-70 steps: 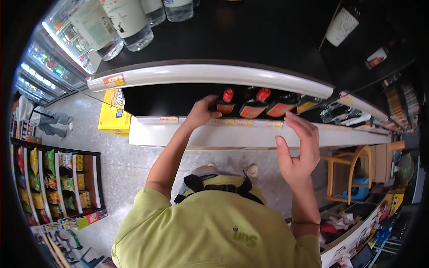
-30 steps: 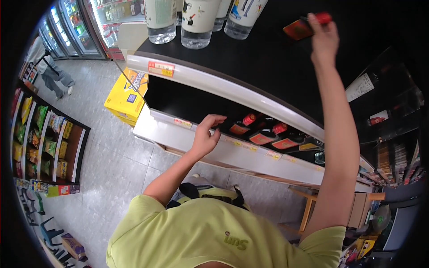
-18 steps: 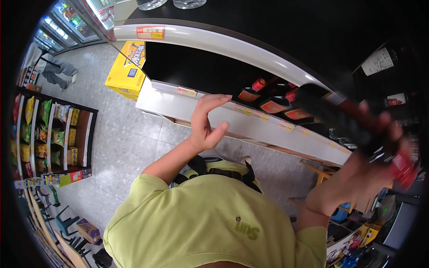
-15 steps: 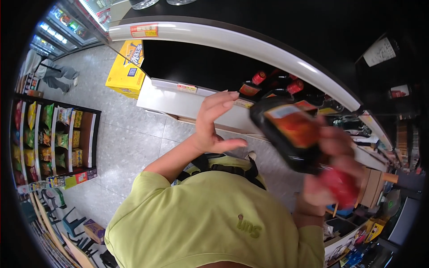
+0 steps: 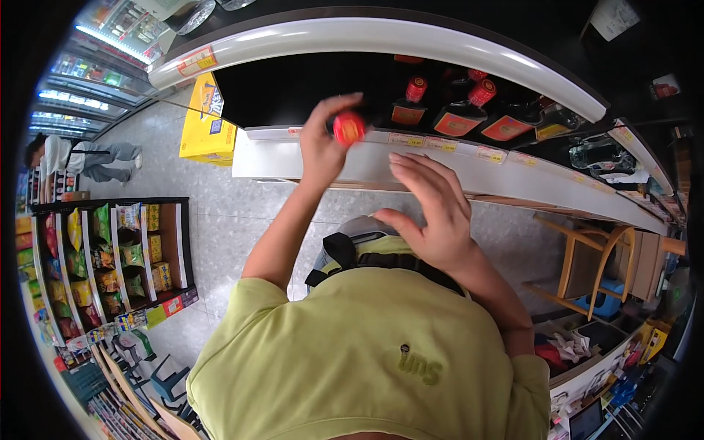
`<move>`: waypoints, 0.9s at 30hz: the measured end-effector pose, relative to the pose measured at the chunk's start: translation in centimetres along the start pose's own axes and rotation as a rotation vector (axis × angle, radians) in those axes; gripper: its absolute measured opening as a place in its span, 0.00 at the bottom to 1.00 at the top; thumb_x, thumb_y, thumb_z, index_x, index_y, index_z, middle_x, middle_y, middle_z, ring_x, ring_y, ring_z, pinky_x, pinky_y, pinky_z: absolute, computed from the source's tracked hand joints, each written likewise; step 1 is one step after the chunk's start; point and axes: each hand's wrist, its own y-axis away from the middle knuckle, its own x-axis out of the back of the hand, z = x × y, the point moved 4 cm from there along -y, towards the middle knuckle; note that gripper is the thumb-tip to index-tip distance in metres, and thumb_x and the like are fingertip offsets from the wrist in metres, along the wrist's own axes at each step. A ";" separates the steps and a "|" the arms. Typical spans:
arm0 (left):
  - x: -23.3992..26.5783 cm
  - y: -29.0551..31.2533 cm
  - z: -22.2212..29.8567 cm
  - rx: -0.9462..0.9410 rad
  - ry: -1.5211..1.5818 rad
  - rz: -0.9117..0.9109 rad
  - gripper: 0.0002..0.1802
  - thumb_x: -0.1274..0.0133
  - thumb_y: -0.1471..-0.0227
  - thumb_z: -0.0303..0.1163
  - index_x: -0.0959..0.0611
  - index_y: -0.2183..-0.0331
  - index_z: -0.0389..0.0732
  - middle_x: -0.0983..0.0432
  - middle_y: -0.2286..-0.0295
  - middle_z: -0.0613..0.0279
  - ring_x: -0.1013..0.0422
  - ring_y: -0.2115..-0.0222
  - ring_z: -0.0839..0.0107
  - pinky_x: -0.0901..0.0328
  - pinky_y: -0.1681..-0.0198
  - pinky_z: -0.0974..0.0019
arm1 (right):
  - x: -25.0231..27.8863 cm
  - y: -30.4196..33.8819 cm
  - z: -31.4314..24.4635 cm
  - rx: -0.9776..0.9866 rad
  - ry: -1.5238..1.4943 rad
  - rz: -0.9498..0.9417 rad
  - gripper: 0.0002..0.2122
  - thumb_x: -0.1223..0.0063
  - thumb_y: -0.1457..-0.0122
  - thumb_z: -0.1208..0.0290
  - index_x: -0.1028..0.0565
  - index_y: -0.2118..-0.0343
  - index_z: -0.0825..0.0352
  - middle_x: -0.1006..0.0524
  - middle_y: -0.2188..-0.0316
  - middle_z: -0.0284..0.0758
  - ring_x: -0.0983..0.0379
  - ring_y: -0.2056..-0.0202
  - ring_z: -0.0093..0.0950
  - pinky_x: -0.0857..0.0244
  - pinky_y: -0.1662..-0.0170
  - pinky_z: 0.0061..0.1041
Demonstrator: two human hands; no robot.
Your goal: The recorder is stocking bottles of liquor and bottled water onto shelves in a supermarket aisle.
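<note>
At the shelf's front edge my left hand is closed round a dark bottle with a red cap. The cap points up at me, and the bottle's body is mostly hidden beneath it and in the dark shelf. My right hand hangs in front of the white shelf edge, fingers apart and nothing in it. Just right of the held bottle, several dark bottles with red caps and orange labels stand on the shelf, among them a flat one.
A white-edged upper shelf overhangs the bottles. A yellow carton stands on the floor left of the shelving. Behind it to the left are a snack rack and a person near glass-door fridges. At right stands a wooden chair.
The bottle has passed from my right hand into my left and moved left to the shelf. My right hand has let go, opened and come inward.
</note>
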 end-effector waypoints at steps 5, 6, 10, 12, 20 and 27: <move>-0.4 -4.2 -5.8 0.293 0.238 -0.055 0.19 0.31 0.55 0.25 0.18 0.60 0.35 0.18 0.63 0.60 0.24 0.61 0.74 0.31 0.53 0.68 | 1.0 3.6 1.4 -0.149 -0.017 -0.026 0.23 0.30 0.52 0.73 0.24 0.52 0.69 0.21 0.56 0.39 0.24 0.55 0.38 0.28 0.53 0.33; -0.7 -4.9 -6.7 0.322 0.236 -0.064 0.19 0.31 0.55 0.25 0.18 0.60 0.35 0.18 0.63 0.60 0.24 0.61 0.74 0.31 0.53 0.68 | 1.2 4.3 1.6 -0.152 -0.015 -0.021 0.23 0.30 0.52 0.73 0.24 0.52 0.69 0.21 0.56 0.39 0.24 0.55 0.38 0.28 0.53 0.33; -2.7 -7.1 -9.3 0.393 0.343 -0.134 0.17 0.31 0.55 0.25 0.17 0.61 0.37 0.17 0.64 0.61 0.24 0.62 0.75 0.32 0.53 0.71 | 2.1 6.5 2.3 -0.227 0.004 0.012 0.18 0.32 0.51 0.75 0.23 0.55 0.69 0.20 0.59 0.39 0.24 0.58 0.39 0.29 0.55 0.34; -3.9 -7.8 -10.6 0.443 0.284 -0.242 0.20 0.31 0.54 0.25 0.19 0.58 0.36 0.18 0.61 0.59 0.24 0.58 0.72 0.34 0.49 0.69 | 2.5 7.4 2.6 -0.301 0.019 0.024 0.17 0.32 0.50 0.75 0.23 0.56 0.68 0.20 0.61 0.39 0.24 0.60 0.38 0.29 0.57 0.33; -7.5 -9.3 -15.0 0.516 0.158 -0.357 0.20 0.28 0.59 0.27 0.16 0.61 0.37 0.17 0.63 0.60 0.24 0.59 0.72 0.35 0.48 0.68 | 3.4 9.3 3.2 -0.368 0.063 0.090 0.14 0.33 0.49 0.75 0.23 0.59 0.67 0.20 0.63 0.38 0.24 0.62 0.39 0.29 0.58 0.33; -9.0 -8.8 -16.1 0.547 0.234 -0.394 0.15 0.33 0.54 0.22 0.16 0.61 0.37 0.17 0.63 0.60 0.25 0.62 0.73 0.33 0.51 0.68 | 3.6 10.0 3.3 -0.402 0.072 0.095 0.12 0.34 0.48 0.75 0.22 0.61 0.67 0.19 0.64 0.37 0.24 0.63 0.39 0.30 0.59 0.34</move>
